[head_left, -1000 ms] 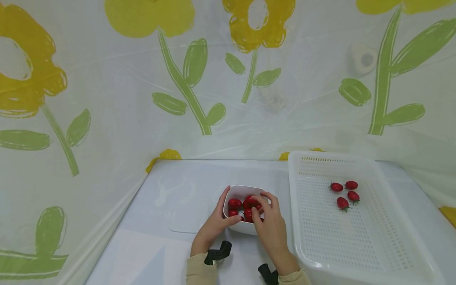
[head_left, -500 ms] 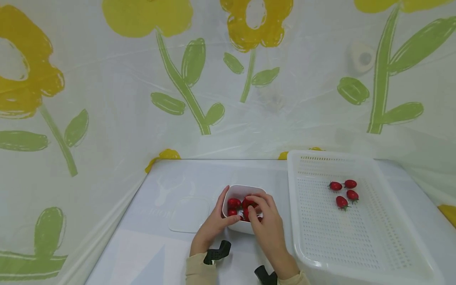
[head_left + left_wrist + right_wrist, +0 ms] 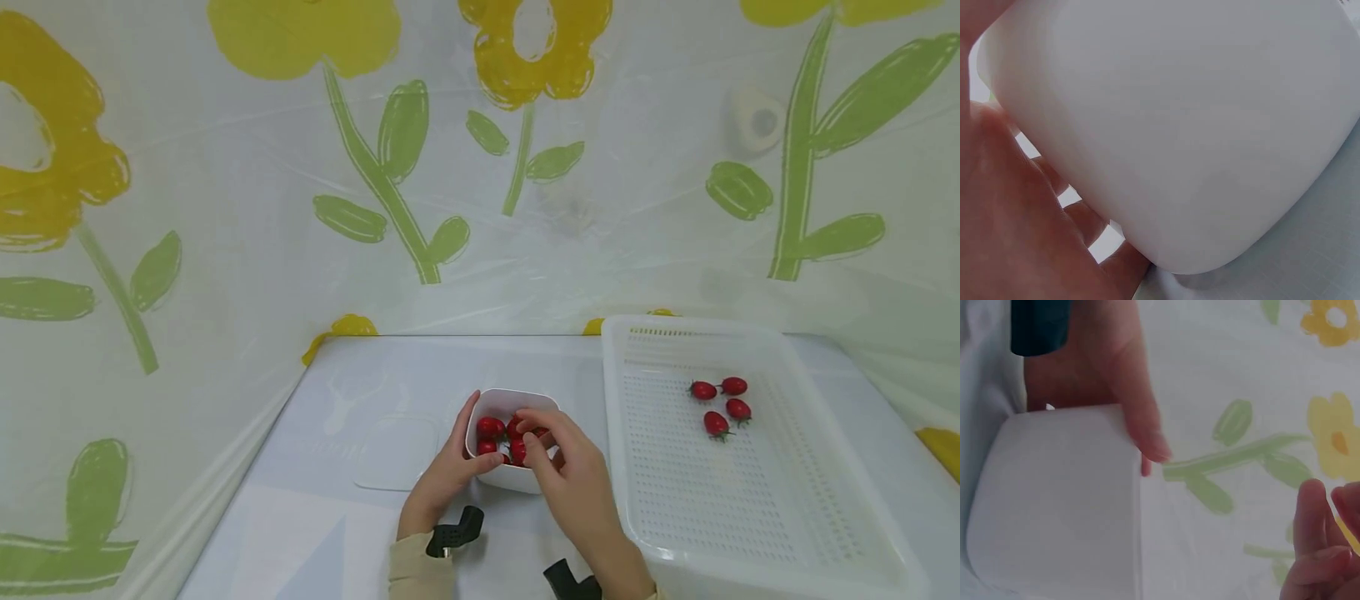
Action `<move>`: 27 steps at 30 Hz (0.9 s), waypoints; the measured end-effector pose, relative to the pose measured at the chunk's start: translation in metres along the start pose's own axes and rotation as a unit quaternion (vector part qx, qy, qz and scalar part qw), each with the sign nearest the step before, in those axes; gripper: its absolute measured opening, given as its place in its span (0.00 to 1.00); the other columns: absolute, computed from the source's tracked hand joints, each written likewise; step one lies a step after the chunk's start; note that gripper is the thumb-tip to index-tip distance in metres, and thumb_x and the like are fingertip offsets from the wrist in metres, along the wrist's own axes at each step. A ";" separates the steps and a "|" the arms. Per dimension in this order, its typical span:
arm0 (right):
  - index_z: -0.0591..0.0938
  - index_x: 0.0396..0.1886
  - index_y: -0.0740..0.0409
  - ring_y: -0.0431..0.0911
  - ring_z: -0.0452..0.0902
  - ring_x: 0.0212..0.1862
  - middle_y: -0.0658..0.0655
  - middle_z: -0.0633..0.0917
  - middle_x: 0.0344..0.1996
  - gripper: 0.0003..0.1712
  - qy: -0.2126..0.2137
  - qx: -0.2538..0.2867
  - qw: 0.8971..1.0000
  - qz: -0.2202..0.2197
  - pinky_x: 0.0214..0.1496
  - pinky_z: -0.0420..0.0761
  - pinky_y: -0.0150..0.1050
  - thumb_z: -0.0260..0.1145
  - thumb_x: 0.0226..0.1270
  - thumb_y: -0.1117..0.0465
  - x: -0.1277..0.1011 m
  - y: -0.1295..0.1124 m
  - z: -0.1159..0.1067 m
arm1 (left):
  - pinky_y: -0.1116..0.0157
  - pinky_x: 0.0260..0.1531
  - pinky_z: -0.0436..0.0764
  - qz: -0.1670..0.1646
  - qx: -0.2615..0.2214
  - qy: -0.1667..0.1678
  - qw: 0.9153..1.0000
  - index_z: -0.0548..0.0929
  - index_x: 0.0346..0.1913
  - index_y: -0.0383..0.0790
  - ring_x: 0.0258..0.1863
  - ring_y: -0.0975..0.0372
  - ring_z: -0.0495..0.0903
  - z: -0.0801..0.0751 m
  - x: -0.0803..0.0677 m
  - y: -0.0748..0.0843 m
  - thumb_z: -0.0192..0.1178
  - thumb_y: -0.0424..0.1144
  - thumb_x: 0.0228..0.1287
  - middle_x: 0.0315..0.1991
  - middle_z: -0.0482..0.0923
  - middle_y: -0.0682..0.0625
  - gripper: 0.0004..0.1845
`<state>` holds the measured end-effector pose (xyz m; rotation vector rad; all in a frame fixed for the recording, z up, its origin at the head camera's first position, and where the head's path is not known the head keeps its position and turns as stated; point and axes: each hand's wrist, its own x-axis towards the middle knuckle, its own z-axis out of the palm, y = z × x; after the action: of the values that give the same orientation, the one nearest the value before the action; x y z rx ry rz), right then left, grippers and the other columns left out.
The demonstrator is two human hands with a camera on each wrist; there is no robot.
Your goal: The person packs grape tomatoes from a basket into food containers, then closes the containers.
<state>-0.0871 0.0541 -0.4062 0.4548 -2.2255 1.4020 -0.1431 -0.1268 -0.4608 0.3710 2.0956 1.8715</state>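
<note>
**Hands at a small white bowl of red tomatoes**

Tomatoes, small and red, lie piled in a white bowl with rounded corners, which stands on the pale table near its front edge, just left of a big white perforated basket.

The left hand grips the bowl from its left side: the thumb lies along the near wall, the fingers reach up along the far left rim, curled round the corner. The left wrist view shows those fingers pressed against the smooth white outside of the bowl, slightly spread, with light showing between them.

The right hand hangs over the right half of the bowl, its fingertips bent down in among the tomatoes. Thumb and first fingers are drawn close together over one tomato, but whether they already pinch it cannot be told from the head view. In the right wrist view only a few curled fingertips show at the lower right corner, close together, with no fruit seen between them; the same view shows the left hand's thumb lying on the bowl's wall.

Four more tomatoes lie in a loose cluster on the floor of the basket, towards its far end, well apart from the hands. A flat clear lid lies on the table just left of the bowl. Behind the table hangs a plastic sheet printed with yellow flowers and green stems.
</note>
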 end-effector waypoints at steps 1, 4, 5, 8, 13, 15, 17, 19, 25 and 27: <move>0.76 0.47 0.45 0.36 0.72 0.30 0.41 0.77 0.37 0.14 -0.002 -0.002 1.000 -0.001 0.24 0.73 0.30 0.58 0.63 0.62 0.000 -0.001 -0.003 | 0.47 0.58 0.55 -0.001 -0.001 -0.001 1.000 0.42 0.69 0.60 0.64 0.56 0.48 0.000 0.000 0.000 0.62 0.46 0.53 0.67 0.46 0.53 0.47; 0.77 0.47 0.45 0.36 0.73 0.30 0.43 0.78 0.37 0.13 0.001 -0.007 1.000 -0.007 0.24 0.73 0.30 0.58 0.63 0.62 0.001 -0.003 -0.011 | 0.49 0.58 0.57 0.000 -0.002 0.000 1.000 0.42 0.69 0.60 0.64 0.56 0.49 -0.001 0.000 0.000 0.62 0.45 0.53 0.67 0.46 0.51 0.47; 0.77 0.46 0.46 0.35 0.73 0.29 0.43 0.78 0.36 0.13 0.005 -0.007 1.000 -0.009 0.24 0.73 0.30 0.58 0.63 0.63 0.002 -0.003 -0.013 | 0.49 0.58 0.58 -0.001 -0.002 0.000 1.000 0.42 0.69 0.60 0.64 0.56 0.49 -0.001 0.000 0.000 0.62 0.45 0.53 0.68 0.46 0.51 0.47; 0.78 0.45 0.48 0.36 0.75 0.29 0.44 0.79 0.36 0.13 0.016 -0.010 1.000 -0.022 0.25 0.73 0.29 0.57 0.62 0.65 0.003 -0.004 -0.020 | 0.51 0.57 0.60 -0.003 -0.008 -0.001 1.000 0.42 0.69 0.59 0.63 0.56 0.50 -0.001 -0.001 0.000 0.62 0.45 0.53 0.67 0.47 0.49 0.47; 0.78 0.46 0.50 0.35 0.75 0.28 0.44 0.79 0.36 0.14 0.037 -0.016 0.999 -0.028 0.27 0.74 0.29 0.57 0.62 0.67 0.005 -0.007 -0.032 | 0.47 0.57 0.58 -0.005 0.001 0.000 1.000 0.42 0.69 0.59 0.64 0.55 0.47 -0.001 -0.001 0.001 0.62 0.46 0.53 0.67 0.47 0.51 0.47; 0.78 0.46 0.49 0.35 0.75 0.28 0.44 0.79 0.36 0.15 0.041 -0.014 0.999 -0.020 0.28 0.74 0.29 0.57 0.62 0.67 0.005 -0.009 -0.036 | 0.46 0.58 0.56 -0.006 0.004 0.002 1.000 0.43 0.69 0.61 0.65 0.56 0.46 -0.002 -0.001 0.001 0.63 0.46 0.53 0.67 0.46 0.52 0.47; 0.77 0.47 0.48 0.34 0.75 0.28 0.43 0.78 0.37 0.15 0.044 -0.014 0.999 -0.010 0.29 0.74 0.29 0.56 0.63 0.67 0.006 -0.012 -0.041 | 0.45 0.58 0.55 -0.005 0.007 0.003 1.000 0.43 0.69 0.62 0.65 0.57 0.46 -0.003 -0.001 0.000 0.63 0.47 0.52 0.67 0.47 0.52 0.47; 0.77 0.47 0.47 0.34 0.75 0.29 0.44 0.78 0.38 0.15 0.047 -0.007 0.999 0.001 0.30 0.74 0.29 0.56 0.63 0.67 0.007 -0.015 -0.046 | 0.46 0.58 0.54 -0.002 0.008 0.001 1.000 0.43 0.69 0.62 0.65 0.57 0.46 -0.003 0.000 -0.001 0.63 0.47 0.53 0.67 0.47 0.52 0.47; 0.75 0.50 0.47 0.36 0.75 0.30 0.44 0.76 0.41 0.17 0.048 -0.004 0.999 0.024 0.24 0.73 0.29 0.56 0.63 0.67 0.009 -0.019 -0.064 | 0.46 0.58 0.54 0.005 0.007 0.000 1.000 0.42 0.69 0.61 0.65 0.56 0.46 -0.003 0.001 -0.002 0.63 0.46 0.53 0.67 0.47 0.51 0.47; 0.75 0.51 0.48 0.36 0.75 0.30 0.45 0.76 0.41 0.18 0.046 -0.007 0.999 0.029 0.22 0.72 0.30 0.56 0.63 0.67 0.009 -0.019 -0.072 | 0.46 0.58 0.56 0.004 0.006 0.001 1.000 0.42 0.69 0.61 0.64 0.56 0.47 -0.003 0.000 -0.001 0.63 0.47 0.53 0.67 0.47 0.50 0.47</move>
<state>-0.0697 0.1107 -0.3607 0.3182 -2.1888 1.4066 -0.1447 -0.1294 -0.4618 0.3807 2.1100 1.8643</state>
